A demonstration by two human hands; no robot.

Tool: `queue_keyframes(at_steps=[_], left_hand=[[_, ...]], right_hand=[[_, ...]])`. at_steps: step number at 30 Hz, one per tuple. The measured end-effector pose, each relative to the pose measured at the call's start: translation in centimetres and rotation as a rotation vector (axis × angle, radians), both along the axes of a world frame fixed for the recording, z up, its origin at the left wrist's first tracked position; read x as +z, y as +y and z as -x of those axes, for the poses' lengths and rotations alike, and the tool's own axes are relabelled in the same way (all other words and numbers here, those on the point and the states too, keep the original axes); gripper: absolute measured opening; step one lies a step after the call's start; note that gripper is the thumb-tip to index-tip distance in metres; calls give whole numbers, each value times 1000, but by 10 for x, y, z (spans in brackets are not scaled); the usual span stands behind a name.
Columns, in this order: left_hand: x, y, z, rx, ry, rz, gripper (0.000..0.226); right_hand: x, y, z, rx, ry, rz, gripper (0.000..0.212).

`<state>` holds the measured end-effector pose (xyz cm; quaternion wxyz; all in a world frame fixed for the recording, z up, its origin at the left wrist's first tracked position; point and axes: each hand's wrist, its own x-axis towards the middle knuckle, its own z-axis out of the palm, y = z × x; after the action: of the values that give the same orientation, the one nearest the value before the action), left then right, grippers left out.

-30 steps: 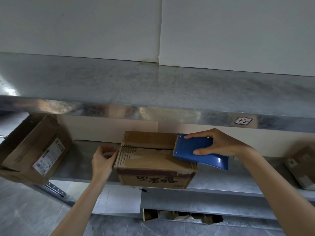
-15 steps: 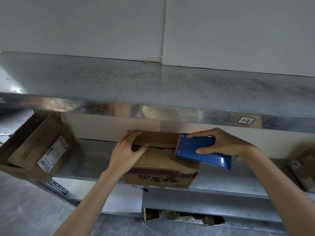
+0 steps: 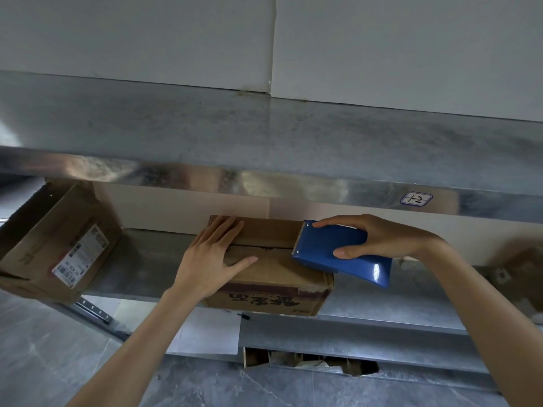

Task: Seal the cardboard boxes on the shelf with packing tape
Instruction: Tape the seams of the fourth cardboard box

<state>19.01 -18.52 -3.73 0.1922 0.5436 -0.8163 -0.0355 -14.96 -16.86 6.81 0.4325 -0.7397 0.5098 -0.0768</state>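
A brown cardboard box [image 3: 273, 274] with red printing on its front stands on the metal shelf [image 3: 141, 268], its top flaps folded down. My left hand [image 3: 214, 259] lies flat on the left part of the box top, fingers straight and thumb spread. My right hand [image 3: 376, 239] grips a blue tape dispenser [image 3: 340, 254] over the box's right end, its toothed edge pointing left along the flap seam. The tape roll itself is hidden inside the dispenser.
An open cardboard box with a shipping label [image 3: 55, 245] lies tilted at the shelf's left end. Another box [image 3: 520, 268] shows at the far right. The upper shelf [image 3: 264, 136] overhangs closely above. Cardboard scraps [image 3: 308, 362] sit on a lower level.
My left hand moved from the box's left side up onto its top and now presses flat there. The dispenser in my right hand stays over the right end.
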Motion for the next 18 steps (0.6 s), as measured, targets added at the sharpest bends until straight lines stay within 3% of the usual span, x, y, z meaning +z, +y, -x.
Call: queue_keyframes(at_steps=[10, 18], left_hand=[[0, -4, -2, 22, 51, -47, 90], [1, -3, -1, 26, 77, -47, 90]], right_hand=[[-2, -7, 12, -23, -110, -63, 52], [-7, -11, 25, 2, -82, -82, 55]])
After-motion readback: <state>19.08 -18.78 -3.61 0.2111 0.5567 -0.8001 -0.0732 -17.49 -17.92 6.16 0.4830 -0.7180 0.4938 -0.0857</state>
